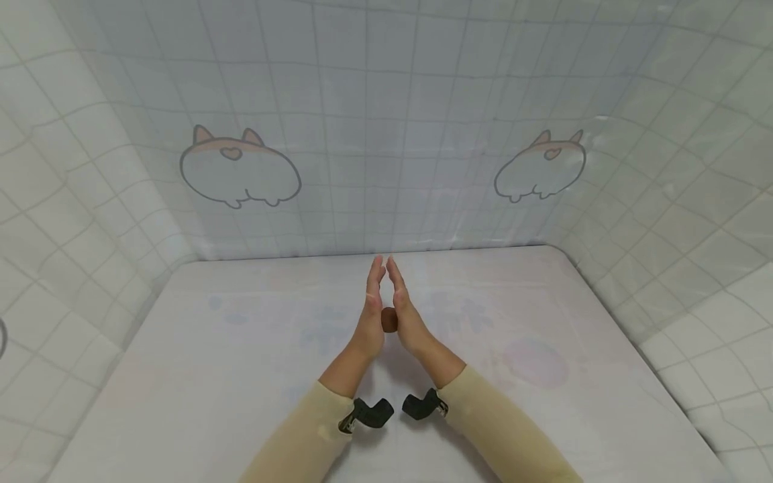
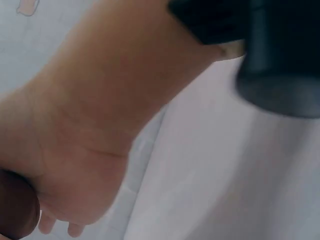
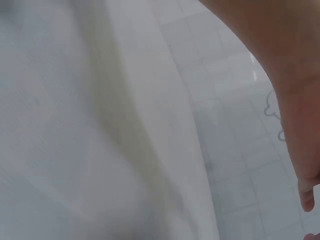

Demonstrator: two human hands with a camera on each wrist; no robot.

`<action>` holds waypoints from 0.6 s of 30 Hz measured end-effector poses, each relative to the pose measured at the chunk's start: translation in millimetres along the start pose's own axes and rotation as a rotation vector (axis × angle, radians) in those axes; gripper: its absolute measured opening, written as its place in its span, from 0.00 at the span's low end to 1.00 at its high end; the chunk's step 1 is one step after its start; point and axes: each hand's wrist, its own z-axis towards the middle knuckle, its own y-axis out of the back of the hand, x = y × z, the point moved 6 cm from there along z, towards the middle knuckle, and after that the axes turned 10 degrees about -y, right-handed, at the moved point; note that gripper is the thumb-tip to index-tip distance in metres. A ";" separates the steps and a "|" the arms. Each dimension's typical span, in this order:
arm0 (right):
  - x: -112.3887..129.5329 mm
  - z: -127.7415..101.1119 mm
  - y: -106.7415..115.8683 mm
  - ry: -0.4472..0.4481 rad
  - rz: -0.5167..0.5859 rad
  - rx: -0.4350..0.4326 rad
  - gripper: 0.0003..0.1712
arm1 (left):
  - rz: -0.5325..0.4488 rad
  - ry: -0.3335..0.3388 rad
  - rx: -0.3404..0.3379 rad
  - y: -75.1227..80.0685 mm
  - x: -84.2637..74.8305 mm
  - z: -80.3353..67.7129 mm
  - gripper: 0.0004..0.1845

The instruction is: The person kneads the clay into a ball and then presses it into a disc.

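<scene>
A small brown rounded lump [image 1: 389,320] sits between the two palms. My left hand [image 1: 372,315] lies against its left side, fingers straight and pointing away from me. My right hand [image 1: 408,315] faces it from the other side, also with straight fingers, and the fingertips of both hands lean close together. In the left wrist view the smooth dark brown lump [image 2: 18,206] shows beside the heel of the left palm [image 2: 75,185]. At the edge of the right wrist view part of the right hand [image 3: 305,155] appears, with the lump out of sight.
A white covered table [image 1: 241,376] with faint prints lies beneath the hands. Behind it and at both sides rise white grid-patterned curtains [image 1: 386,147] with cartoon animal drawings. Black wrist mounts [image 1: 373,412] stick out inward from the beige sleeves [image 1: 302,436].
</scene>
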 end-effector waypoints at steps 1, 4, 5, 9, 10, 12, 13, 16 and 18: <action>0.3 -1.1 -1.3 0.008 0.004 0.002 0.57 | 0.002 -0.003 -0.010 1.1 -0.7 1.1 0.53; 2.2 -4.4 -5.0 0.049 -0.009 0.001 0.56 | 0.014 -0.017 -0.032 4.5 -2.7 4.9 0.54; 3.8 -5.5 -6.1 0.069 -0.017 0.000 0.55 | 0.017 -0.023 -0.037 5.5 -3.1 6.0 0.54; 13.7 -11.5 -9.8 0.169 -0.061 -0.012 0.54 | 0.052 -0.023 -0.048 8.9 -2.2 9.4 0.53; 16.5 -13.2 -10.5 0.190 -0.066 -0.012 0.55 | 0.062 -0.017 -0.046 9.3 -1.9 9.7 0.53; 22.1 -16.1 -11.0 0.236 -0.081 -0.020 0.54 | 0.077 0.008 -0.039 9.3 0.6 9.2 0.53; 24.9 -17.3 -10.7 0.256 -0.086 -0.028 0.54 | 0.090 0.021 -0.032 9.0 2.3 8.5 0.53; 30.9 -19.1 -7.1 0.288 -0.074 -0.063 0.53 | 0.105 0.061 0.004 5.9 9.9 5.0 0.52; 33.3 -19.0 -2.6 0.284 -0.056 -0.099 0.52 | 0.118 0.070 0.038 2.6 14.4 2.3 0.52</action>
